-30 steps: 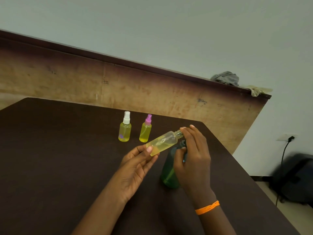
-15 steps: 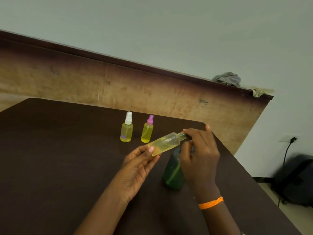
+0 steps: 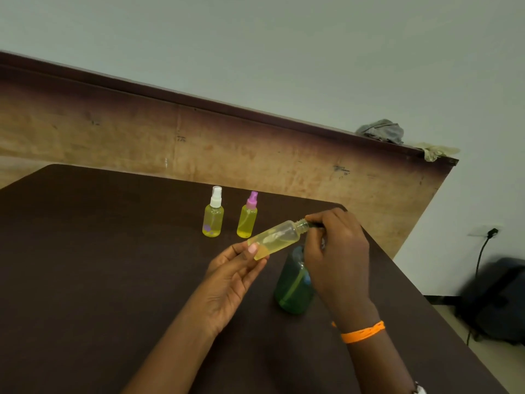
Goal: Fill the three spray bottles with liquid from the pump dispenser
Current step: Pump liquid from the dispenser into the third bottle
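Open bottle (image 3: 274, 239), tilted above the worktop (image 3: 99, 280) near its far right corner: left hand (image 3: 235, 275) pinches its base; right hand (image 3: 336, 251) curls over the dispenser (image 3: 294, 291), nozzle at the neck. Light, smooth plastic, likely slippery when wet; best held mid-body.

In front of me is a dark brown table (image 3: 85, 280). Behind it stands a worn wooden board (image 3: 142, 137) with a dark top edge, against a pale wall (image 3: 284, 38). On the right end of this board lie a grey cloth (image 3: 382, 130) and, just beside it, a yellowish rag (image 3: 436, 151). On the floor at the right is a dark bag (image 3: 500, 300), blurred. A black cable (image 3: 480, 251) hangs from a wall socket (image 3: 483, 230). An orange band (image 3: 363, 332) is on my wrist.
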Available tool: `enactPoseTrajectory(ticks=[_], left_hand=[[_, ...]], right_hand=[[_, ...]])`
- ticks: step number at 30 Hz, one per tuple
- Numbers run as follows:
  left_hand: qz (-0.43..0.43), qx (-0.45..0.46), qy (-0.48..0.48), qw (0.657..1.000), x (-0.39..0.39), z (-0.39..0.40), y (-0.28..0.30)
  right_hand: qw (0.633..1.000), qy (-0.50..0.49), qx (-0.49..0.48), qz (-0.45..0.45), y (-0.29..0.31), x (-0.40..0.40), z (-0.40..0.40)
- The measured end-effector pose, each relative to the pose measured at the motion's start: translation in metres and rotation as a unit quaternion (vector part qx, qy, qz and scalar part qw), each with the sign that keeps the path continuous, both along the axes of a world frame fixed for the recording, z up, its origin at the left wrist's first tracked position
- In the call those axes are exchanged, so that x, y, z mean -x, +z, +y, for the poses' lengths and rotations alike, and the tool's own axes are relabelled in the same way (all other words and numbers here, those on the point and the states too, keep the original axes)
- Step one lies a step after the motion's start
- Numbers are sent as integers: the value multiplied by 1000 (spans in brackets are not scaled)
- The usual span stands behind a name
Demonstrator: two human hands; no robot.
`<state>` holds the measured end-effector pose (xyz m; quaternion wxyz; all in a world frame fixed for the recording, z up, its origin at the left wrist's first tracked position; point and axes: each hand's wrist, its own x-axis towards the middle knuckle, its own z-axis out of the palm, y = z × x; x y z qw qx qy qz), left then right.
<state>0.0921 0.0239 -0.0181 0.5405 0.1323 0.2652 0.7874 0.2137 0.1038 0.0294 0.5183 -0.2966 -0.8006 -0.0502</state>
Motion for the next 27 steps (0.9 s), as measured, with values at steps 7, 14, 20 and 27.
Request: enactPoseTrajectory(ticks=[7, 14, 20, 27], left_hand=[[-6, 3, -2, 1000, 1, 2, -4], [-4, 1, -9, 1000, -3, -1, -1], [4, 1, -12, 1000, -3, 1, -4], [-12, 4, -13, 1000, -3, -2, -2]], right_hand=[[998, -19, -40, 50, -37, 9, -4], [999, 6, -26, 40, -6, 1, -6], [995, -19, -66, 74, -29, 5, 1], [999, -12, -51, 14, 2, 3, 7]])
